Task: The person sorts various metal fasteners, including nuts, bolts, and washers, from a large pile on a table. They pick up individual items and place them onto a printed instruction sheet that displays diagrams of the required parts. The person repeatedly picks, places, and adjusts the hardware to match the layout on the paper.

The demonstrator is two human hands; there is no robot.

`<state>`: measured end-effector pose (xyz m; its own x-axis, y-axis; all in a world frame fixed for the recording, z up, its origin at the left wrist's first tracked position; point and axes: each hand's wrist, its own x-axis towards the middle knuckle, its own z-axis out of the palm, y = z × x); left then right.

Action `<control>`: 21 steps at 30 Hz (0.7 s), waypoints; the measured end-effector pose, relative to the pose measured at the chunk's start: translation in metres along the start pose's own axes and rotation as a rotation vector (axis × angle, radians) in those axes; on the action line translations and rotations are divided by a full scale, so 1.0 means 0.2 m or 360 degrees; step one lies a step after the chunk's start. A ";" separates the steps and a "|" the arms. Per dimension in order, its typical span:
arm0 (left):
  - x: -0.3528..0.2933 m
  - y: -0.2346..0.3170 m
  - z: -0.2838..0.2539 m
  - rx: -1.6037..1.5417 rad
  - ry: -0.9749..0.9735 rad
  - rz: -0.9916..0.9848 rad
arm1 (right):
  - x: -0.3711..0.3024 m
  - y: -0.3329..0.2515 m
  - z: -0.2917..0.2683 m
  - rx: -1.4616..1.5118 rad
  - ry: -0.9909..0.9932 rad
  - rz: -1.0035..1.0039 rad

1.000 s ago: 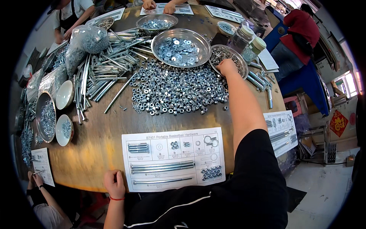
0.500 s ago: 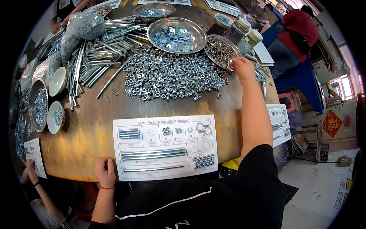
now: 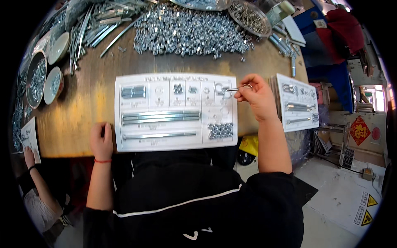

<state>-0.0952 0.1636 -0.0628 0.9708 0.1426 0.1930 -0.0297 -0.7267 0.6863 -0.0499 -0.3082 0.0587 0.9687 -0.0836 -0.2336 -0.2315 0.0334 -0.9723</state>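
In the head view, my right hand (image 3: 258,99) pinches a small metal ring pin (image 3: 232,89), a thin shank with a wire ring. It holds the pin over the upper right of a white parts sheet (image 3: 161,105). The sheet lies flat at the table's front edge and carries pictures of bolts, nuts, washers and a ring pin. At the sheet's left edge, my left hand (image 3: 101,139) rests on the table with fingers curled and thumb up. Its palm side is hidden, and nothing shows in it.
Beyond the sheet spreads a heap of nuts (image 3: 186,33), with long bolts (image 3: 103,35) to its left. A metal plate of small parts (image 3: 250,18) stands far right. Bowls (image 3: 53,84) sit left; more sheets (image 3: 300,103) lie right. A co-worker's hand (image 3: 29,157) is far left.
My right hand has come back from the plate of small parts to the sheet, with the ring pin in its fingers. My left hand stays beside the sheet; the view has tilted down.
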 end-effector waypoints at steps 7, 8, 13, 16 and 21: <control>0.00 -0.02 0.02 -0.0114 0.0013 -0.0062 | -0.11 0.31 0.04 -0.0940 -0.0301 -0.0631; 0.00 -0.01 0.02 -0.0122 0.0007 -0.0092 | -0.11 0.32 0.04 -0.1078 -0.0329 -0.0706; 0.00 0.02 0.01 -0.0044 0.0037 0.0000 | -0.14 0.30 0.03 -0.1401 -0.0342 -0.0850; 0.00 0.04 0.01 -0.0008 0.0055 0.0041 | -0.15 0.30 0.04 -0.1720 -0.0249 -0.0927; 0.01 0.06 0.00 -0.0017 0.0068 0.0073 | -0.13 0.31 0.04 -0.1817 -0.0239 -0.1014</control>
<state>-0.0936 0.1542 -0.0539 0.9573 0.1378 0.2541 -0.0769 -0.7261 0.6833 -0.0893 -0.2951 0.0047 0.9187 0.3412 0.1988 0.3936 -0.8316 -0.3917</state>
